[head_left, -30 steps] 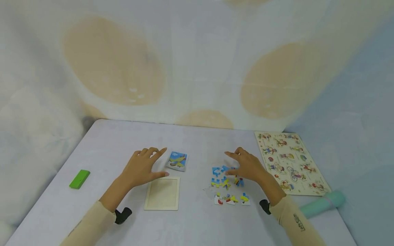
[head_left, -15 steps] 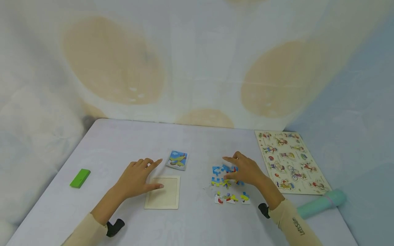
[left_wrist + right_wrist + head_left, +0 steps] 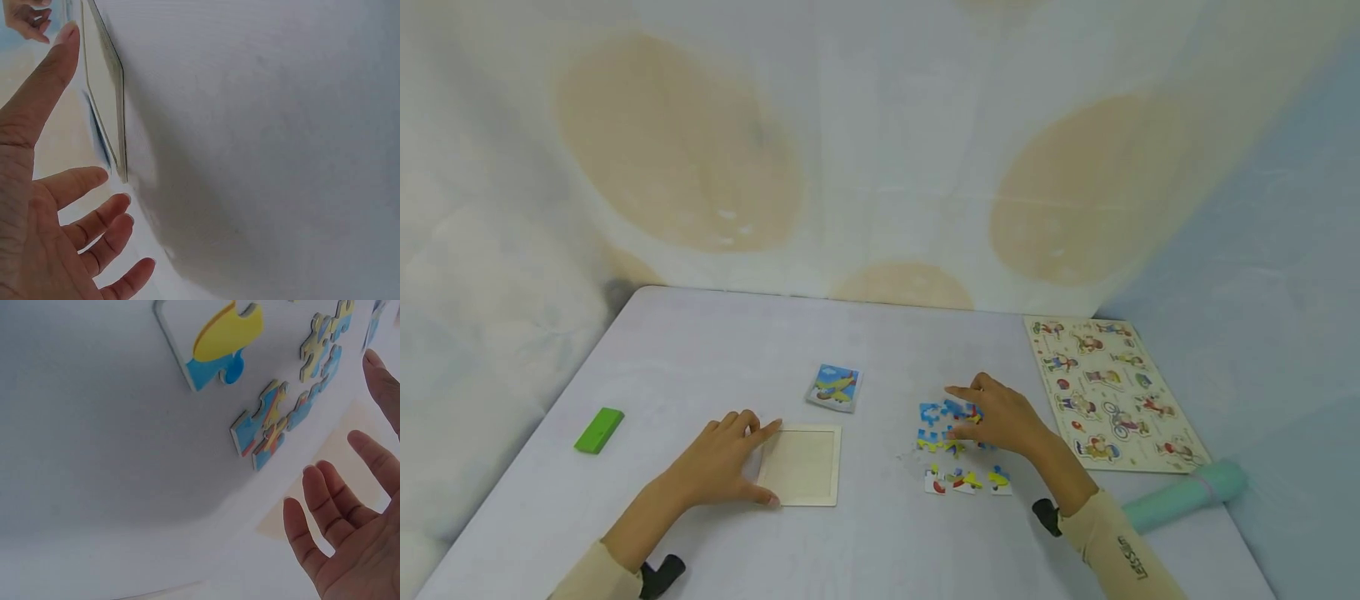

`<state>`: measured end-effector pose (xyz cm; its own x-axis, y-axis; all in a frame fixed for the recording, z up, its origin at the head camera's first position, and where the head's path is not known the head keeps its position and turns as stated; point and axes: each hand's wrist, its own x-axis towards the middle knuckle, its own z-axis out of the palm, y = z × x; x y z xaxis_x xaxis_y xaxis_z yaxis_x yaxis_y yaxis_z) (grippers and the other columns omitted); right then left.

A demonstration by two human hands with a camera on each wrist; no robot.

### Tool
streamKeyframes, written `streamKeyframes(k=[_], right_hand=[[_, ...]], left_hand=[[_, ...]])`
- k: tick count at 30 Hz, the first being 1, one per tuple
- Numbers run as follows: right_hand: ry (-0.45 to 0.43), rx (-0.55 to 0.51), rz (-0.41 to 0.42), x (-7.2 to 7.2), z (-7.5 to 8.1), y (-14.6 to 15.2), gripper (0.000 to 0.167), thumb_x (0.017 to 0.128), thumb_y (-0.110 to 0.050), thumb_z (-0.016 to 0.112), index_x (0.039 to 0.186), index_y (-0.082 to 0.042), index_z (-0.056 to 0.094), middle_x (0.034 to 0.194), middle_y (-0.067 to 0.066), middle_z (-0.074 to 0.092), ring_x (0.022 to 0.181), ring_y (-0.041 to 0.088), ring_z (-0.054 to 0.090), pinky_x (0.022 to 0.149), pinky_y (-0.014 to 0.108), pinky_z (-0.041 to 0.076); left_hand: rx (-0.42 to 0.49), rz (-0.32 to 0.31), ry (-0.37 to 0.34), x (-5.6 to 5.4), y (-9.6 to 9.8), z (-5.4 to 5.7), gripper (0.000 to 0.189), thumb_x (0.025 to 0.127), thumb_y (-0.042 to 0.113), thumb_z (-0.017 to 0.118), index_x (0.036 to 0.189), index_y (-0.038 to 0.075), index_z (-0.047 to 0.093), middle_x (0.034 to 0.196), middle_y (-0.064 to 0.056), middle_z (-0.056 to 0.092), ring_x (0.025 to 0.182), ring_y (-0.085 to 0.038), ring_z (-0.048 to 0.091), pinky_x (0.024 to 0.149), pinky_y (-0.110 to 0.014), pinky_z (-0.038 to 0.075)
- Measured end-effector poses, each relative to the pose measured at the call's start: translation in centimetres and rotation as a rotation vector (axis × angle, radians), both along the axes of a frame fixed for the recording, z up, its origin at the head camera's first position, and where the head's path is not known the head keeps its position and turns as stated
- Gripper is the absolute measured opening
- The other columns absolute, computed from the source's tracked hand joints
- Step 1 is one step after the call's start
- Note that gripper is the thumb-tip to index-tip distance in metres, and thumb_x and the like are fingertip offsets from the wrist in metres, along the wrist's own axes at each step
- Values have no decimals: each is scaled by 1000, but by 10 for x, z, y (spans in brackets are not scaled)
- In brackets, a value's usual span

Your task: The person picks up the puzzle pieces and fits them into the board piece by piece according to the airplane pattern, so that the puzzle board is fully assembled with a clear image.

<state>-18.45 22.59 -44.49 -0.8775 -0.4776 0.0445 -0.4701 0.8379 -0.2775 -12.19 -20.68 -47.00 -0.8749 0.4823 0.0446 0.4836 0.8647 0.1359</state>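
A shallow wooden puzzle tray lies flat on the table, left of centre in the head view. My left hand is at its left side, index fingertip near the far corner and thumb near the close one. In the left wrist view the tray shows edge-on beyond the spread thumb and fingers. My right hand hovers with parted fingers over loose jigsaw pieces, partly covering the group. The right wrist view shows blue, yellow and white jigsaw pieces beside the relaxed fingers; the hand holds nothing.
A small blue picture with a yellow plane lies behind the tray. At the left is a green block. A large illustrated puzzle board and a mint-green roll lie at the right, close to the right forearm.
My left hand has moved towards me and slightly left, from above the tray's far edge to its left side. My right hand has dipped slightly over the jigsaw pieces.
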Motion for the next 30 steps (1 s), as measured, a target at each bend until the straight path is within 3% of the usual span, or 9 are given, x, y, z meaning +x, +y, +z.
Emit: streamKeyframes(k=[7, 19, 30], right_hand=[[-42, -50, -10, -3, -6, -2, 66, 78, -47, 80, 135, -17, 64, 101, 7, 58, 74, 10, 46, 60, 25, 40], [-110, -68, -80, -10, -15, -25, 48, 83, -34, 79, 127, -17, 70, 95, 2, 53, 76, 11, 44, 64, 25, 40], [-105, -14, -85, -12, -19, -34, 44, 80, -33, 81, 119, -15, 74, 93, -1, 52, 77, 9, 44, 67, 24, 40]], left_hand=[[31, 24, -32, 0, -6, -7, 113, 56, 84, 70, 139, 10, 57, 110, -5, 52, 95, -19, 46, 81, -44, 42], [213, 68, -110, -8, 1, -26, 114, 53, 81, 75, 141, 13, 54, 108, 1, 52, 92, -13, 47, 87, -46, 36], [246, 74, -105, -5, 1, -27, 122, 49, 77, 81, 144, 5, 51, 113, -2, 54, 99, -16, 52, 89, -44, 35]])
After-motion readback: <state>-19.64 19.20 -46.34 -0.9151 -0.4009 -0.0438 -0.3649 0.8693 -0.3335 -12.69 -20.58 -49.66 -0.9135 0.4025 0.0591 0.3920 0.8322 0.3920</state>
